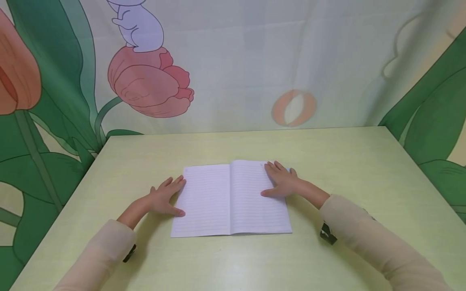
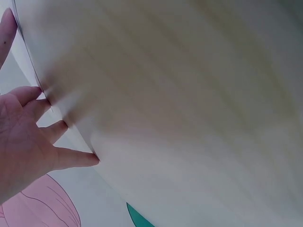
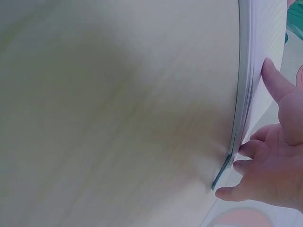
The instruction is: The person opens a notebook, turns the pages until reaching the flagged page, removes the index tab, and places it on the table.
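Observation:
An open notebook (image 1: 211, 202) with lined, unwritten-looking pages lies flat on the pale table. At its left edge rests my left hand (image 1: 165, 198), fingers spread, with thumb and fingertips touching the page margin. My right hand (image 1: 282, 182) lies spread over the upper right page, its thumb (image 1: 268, 192) on the paper. In the left wrist view the left hand (image 2: 28, 137) has straight, separated fingers on the table and notebook edge. The right wrist view shows the page stack (image 3: 244, 71) side-on, beside the right hand (image 3: 274, 156).
The light wood-toned table (image 1: 233, 266) extends around the notebook on every side. Behind it hangs a white curtain (image 1: 233, 72) printed with flowers, green leaves and an animal figure. A dark band piece (image 1: 328, 233) shows under the right sleeve.

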{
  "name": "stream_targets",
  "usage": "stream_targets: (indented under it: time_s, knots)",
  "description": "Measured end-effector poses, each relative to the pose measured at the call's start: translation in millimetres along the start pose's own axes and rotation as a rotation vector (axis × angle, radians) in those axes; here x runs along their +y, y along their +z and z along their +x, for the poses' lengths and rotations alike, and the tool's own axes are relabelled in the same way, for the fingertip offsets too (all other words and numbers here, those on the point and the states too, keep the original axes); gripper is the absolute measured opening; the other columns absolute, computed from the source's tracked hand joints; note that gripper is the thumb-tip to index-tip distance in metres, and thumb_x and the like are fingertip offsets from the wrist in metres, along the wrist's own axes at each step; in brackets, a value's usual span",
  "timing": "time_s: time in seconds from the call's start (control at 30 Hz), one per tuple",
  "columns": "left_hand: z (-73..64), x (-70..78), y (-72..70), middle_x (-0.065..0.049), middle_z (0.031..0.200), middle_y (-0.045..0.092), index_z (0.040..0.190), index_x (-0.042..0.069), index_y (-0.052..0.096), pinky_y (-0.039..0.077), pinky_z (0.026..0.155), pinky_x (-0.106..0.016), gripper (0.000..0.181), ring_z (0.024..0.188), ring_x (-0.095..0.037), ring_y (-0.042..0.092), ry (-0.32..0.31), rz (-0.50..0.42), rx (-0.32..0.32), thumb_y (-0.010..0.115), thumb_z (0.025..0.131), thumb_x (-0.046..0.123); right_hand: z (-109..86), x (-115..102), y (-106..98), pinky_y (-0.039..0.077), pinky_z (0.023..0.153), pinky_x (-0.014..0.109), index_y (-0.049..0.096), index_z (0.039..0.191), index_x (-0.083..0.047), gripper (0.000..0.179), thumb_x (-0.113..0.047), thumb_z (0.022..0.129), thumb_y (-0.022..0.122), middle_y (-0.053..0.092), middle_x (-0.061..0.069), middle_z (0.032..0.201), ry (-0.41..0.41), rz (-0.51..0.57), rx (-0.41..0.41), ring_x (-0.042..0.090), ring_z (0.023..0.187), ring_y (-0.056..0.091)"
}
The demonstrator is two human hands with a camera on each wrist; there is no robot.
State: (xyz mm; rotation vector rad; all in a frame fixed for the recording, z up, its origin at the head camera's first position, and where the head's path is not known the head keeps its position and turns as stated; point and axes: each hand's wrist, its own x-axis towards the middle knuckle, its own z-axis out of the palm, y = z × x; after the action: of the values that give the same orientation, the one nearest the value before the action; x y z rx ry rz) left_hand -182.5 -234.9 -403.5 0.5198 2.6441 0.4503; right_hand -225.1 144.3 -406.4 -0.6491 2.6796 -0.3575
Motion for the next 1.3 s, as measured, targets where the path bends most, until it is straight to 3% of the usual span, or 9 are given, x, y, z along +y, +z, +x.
stream_targets:
  time_s: [0.6,0.9,1.3]
  knots:
    - [-0.1,4.6,-2.7,-0.018,0.149,0.009,0.144,0.001,0.017,0.004,0.087,-0.075,0.102,0.133,-0.043,0.003,-0.017,0.006,-0.016,0.073,0.071,0.045,-0.9,-3,2,0.009,0.096,0.067,0.009,0.145,0.002,0.091,-0.044,0.084,0.058,0.010,0.021,0.148,-0.023,0.021,0.011,0.035,0.136,0.005]
    - [-1.6,6.7,-4.4,-0.019,0.149,0.009,0.144,0.000,0.017,0.005,0.087,-0.075,0.102,0.132,-0.044,0.003,-0.015,0.009,-0.023,0.073,0.072,0.045,-12.5,-10,9,0.005,0.096,0.067,0.010,0.146,-0.005,0.095,-0.062,0.081,0.051,0.003,0.023,0.149,-0.083,-0.077,-0.017,0.037,0.135,0.000]
    - [-2.1,7.6,-2.8,-0.020,0.149,0.010,0.143,-0.002,0.019,0.006,0.087,-0.075,0.102,0.132,-0.045,0.005,-0.003,0.015,-0.020,0.073,0.071,0.046,-17.3,-30,20,0.001,0.099,0.063,0.005,0.147,-0.007,0.090,-0.062,0.086,0.041,0.002,0.019,0.150,-0.130,-0.029,-0.019,0.032,0.136,-0.002]
